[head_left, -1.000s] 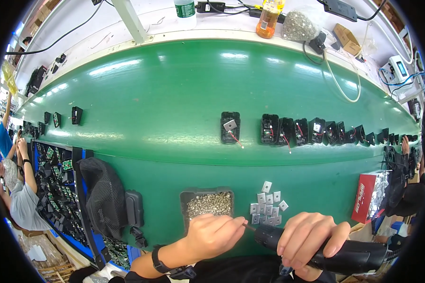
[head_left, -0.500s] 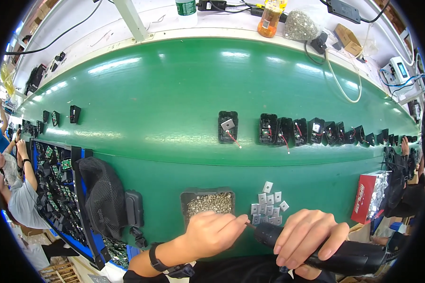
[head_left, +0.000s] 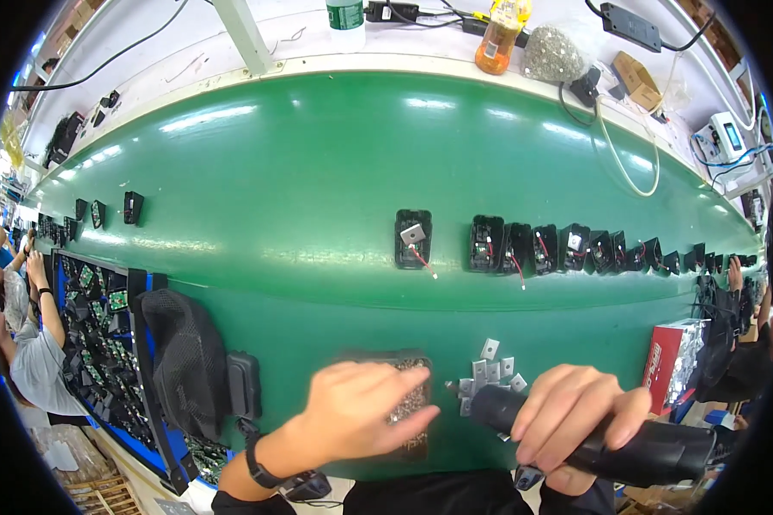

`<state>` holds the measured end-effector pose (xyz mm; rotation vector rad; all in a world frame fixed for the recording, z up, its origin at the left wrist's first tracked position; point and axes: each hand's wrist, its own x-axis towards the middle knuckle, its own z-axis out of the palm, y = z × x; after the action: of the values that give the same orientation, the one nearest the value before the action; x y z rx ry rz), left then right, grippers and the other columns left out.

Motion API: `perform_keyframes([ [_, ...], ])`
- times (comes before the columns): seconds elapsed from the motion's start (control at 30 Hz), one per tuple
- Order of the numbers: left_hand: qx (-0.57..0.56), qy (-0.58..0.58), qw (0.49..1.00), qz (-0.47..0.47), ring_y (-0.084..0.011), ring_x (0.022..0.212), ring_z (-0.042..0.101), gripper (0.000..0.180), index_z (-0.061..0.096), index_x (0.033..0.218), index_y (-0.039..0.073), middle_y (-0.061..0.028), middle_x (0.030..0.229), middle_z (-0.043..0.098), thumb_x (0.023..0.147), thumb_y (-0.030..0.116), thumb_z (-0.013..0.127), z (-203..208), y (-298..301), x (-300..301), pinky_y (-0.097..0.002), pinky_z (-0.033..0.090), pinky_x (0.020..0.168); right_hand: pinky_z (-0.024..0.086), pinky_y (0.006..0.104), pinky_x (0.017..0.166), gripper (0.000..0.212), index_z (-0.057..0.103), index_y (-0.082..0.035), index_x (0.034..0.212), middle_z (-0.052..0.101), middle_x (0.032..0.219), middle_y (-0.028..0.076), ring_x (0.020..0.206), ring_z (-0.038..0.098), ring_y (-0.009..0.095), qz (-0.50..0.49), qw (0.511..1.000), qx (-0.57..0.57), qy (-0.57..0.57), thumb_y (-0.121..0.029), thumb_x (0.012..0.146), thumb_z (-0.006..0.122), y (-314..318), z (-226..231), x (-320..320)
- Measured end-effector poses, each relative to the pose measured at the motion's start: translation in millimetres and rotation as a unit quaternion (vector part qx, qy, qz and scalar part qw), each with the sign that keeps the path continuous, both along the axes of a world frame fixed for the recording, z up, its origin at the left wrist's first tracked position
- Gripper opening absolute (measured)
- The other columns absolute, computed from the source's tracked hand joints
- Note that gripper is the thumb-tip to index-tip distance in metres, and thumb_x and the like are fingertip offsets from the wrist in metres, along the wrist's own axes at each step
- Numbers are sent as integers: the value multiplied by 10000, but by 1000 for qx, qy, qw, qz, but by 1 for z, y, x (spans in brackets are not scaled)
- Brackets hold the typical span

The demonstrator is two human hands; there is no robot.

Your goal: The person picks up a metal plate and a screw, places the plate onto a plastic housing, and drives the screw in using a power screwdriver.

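My right hand point(head_left: 580, 421) is wrapped round a black electric screwdriver point(head_left: 653, 451), which lies nearly level with its nose pointing left. Over a dark tray point(head_left: 412, 354) of small metal screws point(head_left: 414, 403) is my left hand point(head_left: 356, 408), slightly blurred, thumb and forefinger apart with nothing visible between them. It covers much of the tray. Several square silver plates with holes point(head_left: 481, 371) lie just beyond the screwdriver's nose, which hides some of them. Farther off, a black housing point(head_left: 414, 253) holds a silver plate point(head_left: 413, 234) and a red wire.
A row of black housings point(head_left: 487, 245) runs to the right along the green bench point(head_left: 318, 172). At right stands a red box point(head_left: 663, 365) of metal parts. On the left are a black mesh bag point(head_left: 185, 360) and a blue-edged crate point(head_left: 137, 343) of circuit boards. Other people sit at both sides.
My left hand has left the screwdriver's tip, moved left over the screw tray and spread its thumb and forefinger. My right hand and the screwdriver have shifted slightly to the right.
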<state>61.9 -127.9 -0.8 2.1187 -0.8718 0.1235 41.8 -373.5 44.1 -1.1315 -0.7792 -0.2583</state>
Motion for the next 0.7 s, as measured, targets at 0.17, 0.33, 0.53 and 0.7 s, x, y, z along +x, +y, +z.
perform_keyframes([
  [0.17, 39, -90, 994, 39, -304, 1014, 680, 567, 671, 1196, 57, -120, 1146, 704, 677, 157, 877, -24, 35, 87, -394, 570, 824, 448, 306, 736, 594, 519, -193, 1291, 581, 826, -49, 711, 587, 137, -233, 968, 7, 94, -102, 808, 852, 56, 7, 26],
  [0.33, 19, -42, 999, 0, -317, 1224, 589, 742, 589, 1336, 67, -105, 1298, 650, 661, 174, 879, -33, 33, 131, -444, 476, 993, 499, 347, 721, 584, 490, -165, 1265, 614, 844, -8, 702, 622, 168, -172, 983, -55, -7, -84, 792, 822, 59, 27, 57],
  [0.53, -22, 1, 998, -52, -287, 1177, 613, 762, 613, 1321, 86, -81, 1206, 682, 614, 213, 868, -39, 36, 147, -399, 448, 931, 549, 386, 740, 557, 477, -121, 1225, 668, 921, 55, 735, 678, 223, -103, 982, -157, -22, -24, 776, 792, 68, 19, 88],
  [0.7, -61, 34, 996, -55, -274, 1142, 617, 735, 617, 1291, 69, -81, 1160, 686, 610, 202, 861, -33, 40, 152, -402, 436, 898, 547, 399, 745, 558, 478, -132, 1229, 667, 935, 50, 743, 677, 229, -103, 984, -148, -10, -17, 782, 790, 78, 20, 95],
])
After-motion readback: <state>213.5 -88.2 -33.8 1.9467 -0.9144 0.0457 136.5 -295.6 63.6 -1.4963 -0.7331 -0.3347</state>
